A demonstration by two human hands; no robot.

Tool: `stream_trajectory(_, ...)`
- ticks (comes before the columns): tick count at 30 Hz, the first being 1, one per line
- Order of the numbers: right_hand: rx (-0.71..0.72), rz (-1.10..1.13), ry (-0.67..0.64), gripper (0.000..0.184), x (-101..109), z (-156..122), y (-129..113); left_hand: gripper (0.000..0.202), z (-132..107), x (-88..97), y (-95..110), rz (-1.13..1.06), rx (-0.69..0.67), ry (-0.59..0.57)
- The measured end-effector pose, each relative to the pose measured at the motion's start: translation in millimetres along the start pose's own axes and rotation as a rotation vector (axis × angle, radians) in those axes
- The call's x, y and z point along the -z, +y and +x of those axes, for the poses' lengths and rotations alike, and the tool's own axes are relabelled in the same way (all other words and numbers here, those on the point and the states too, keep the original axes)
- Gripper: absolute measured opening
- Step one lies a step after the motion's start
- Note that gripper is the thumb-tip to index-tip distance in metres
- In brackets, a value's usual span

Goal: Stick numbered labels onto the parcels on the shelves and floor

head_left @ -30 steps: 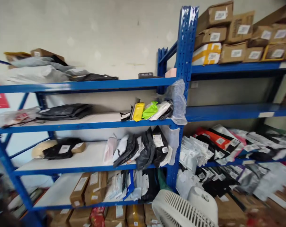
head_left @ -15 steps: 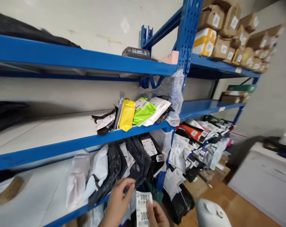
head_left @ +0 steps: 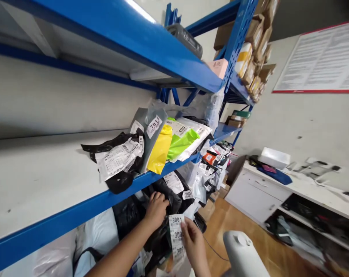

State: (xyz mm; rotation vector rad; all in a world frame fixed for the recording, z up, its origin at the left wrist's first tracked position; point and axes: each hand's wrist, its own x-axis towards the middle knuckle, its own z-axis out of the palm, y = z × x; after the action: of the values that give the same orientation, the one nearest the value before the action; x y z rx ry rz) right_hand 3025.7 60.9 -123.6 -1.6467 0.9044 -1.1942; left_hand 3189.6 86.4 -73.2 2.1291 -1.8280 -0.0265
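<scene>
My left hand (head_left: 157,207) reaches in under the middle shelf, its fingers curled on a black plastic mailing bag (head_left: 165,196). Some fingertips are hidden against the dark plastic. Right beside that hand lies another black bag with a white label reading 5007 (head_left: 187,194). My right hand (head_left: 193,240) pinches a strip of printed number labels (head_left: 177,234) by its right edge. The top label reads 3001, and the strip hangs down in front of the bags.
On the blue-edged middle shelf (head_left: 47,219) stand a black parcel (head_left: 119,157), a grey one (head_left: 154,134), a yellow one (head_left: 160,150) and a green one (head_left: 182,142). A white rounded device (head_left: 244,252) rises at lower right. A white cabinet (head_left: 255,192) stands beyond.
My view has come closer to the shelf and turned right. My left hand has gone from beside the label strip to the black bag. More of the strip shows.
</scene>
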Motion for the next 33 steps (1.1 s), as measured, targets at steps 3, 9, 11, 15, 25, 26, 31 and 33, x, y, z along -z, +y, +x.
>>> stream_trajectory(3,0.033,-0.203,-0.083,0.045,-3,16,-9,0.026,7,6.5,-3,-0.083,-0.059,-0.065)
stream_trajectory(9,0.069,-0.300,-0.220,0.036,11,32,-41,0.044,13,7.4,-8,-0.157,-0.238,-0.208)
stream_trajectory(11,0.054,-0.340,-0.293,0.029,18,33,-50,0.037,12,2.9,-6,-0.172,-0.200,-0.180)
stream_trajectory(15,-0.005,-0.470,-0.367,0.019,22,36,-58,0.021,12,-4.9,-1,-0.241,-0.108,-0.123)
stream_trajectory(25,-0.010,-0.564,-0.375,0.019,24,37,-48,0.012,30,-4.3,-10,-0.345,0.091,0.043)
stream_trajectory(26,-0.017,-0.580,-0.361,0.019,24,38,-47,0.012,32,-3.9,-13,-0.354,0.093,0.045)
stream_trajectory(31,0.024,-0.684,-0.282,0.022,9,46,-51,0.013,32,-3.4,-19,-0.402,0.101,0.051)
stream_trajectory(33,0.052,-0.732,-0.269,0.023,-3,51,-54,0.017,31,-4.4,-21,-0.423,0.093,0.041)
